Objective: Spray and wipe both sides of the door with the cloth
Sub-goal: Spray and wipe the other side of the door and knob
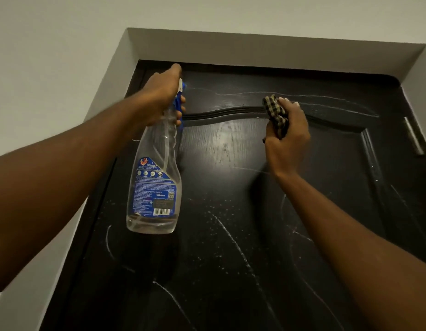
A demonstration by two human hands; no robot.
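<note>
A dark, nearly black panelled door [231, 211] fills the view, streaked with white droplets and thin wet lines. My left hand [161, 96] is raised near the door's top left and grips the blue trigger head of a clear spray bottle [154, 187]; the bottle hangs down with a little liquid at its bottom and its nozzle points at the door. My right hand [288, 137] holds a bunched checked cloth [276, 115], beige and black, against the door's upper panel by the curved moulding.
A grey-white wall and recessed door frame [231, 44] surround the door at the top and left. A metal hinge or fitting [414, 136] shows on the door's right edge.
</note>
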